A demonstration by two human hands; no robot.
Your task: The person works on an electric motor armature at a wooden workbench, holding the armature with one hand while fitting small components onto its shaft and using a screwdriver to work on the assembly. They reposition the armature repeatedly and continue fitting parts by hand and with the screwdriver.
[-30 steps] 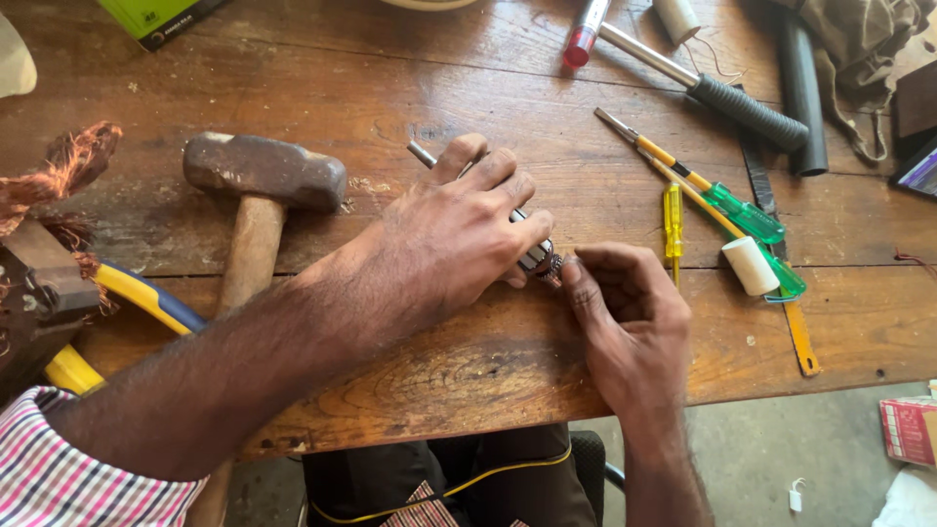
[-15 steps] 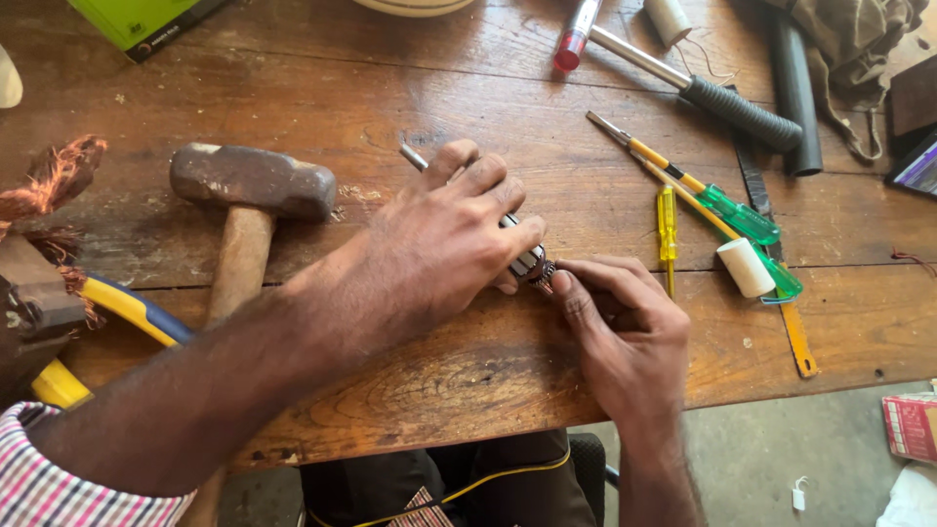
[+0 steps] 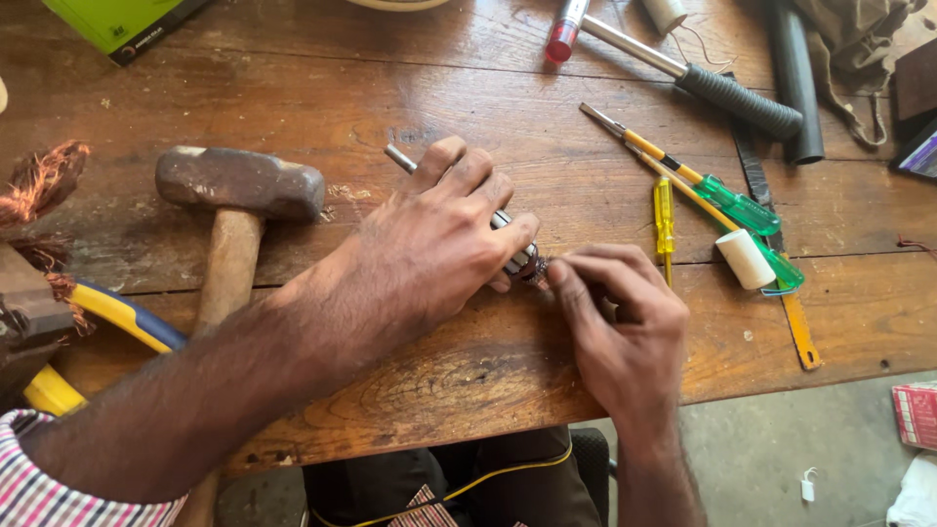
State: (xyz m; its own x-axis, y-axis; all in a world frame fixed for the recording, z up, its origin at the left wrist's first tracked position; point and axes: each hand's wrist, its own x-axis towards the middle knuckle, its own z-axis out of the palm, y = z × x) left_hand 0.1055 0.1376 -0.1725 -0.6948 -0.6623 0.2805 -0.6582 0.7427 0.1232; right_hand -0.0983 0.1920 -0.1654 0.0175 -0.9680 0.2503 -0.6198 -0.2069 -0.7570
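My left hand (image 3: 439, 239) lies over a slim metal shaft (image 3: 400, 157) on the wooden workbench (image 3: 429, 381), gripping it so only its grey tip and the knurled end by my fingers show. My right hand (image 3: 620, 322) pinches the small ribbed metal end of that part (image 3: 530, 265) with fingertips and thumb, touching my left fingers. What sits inside the right palm is hidden.
A heavy hammer (image 3: 239, 185) lies left of my hands. Green and yellow screwdrivers (image 3: 727, 200), a white roll (image 3: 745, 260) and a black-handled tool (image 3: 737, 98) lie to the right. A blue-yellow handled tool (image 3: 117, 317) and copper wire (image 3: 39, 181) sit far left; a green box (image 3: 122, 24) is at the back.
Both hands keep hold of the metal part; the right fingers have shifted slightly around its end. The view has drifted a little.
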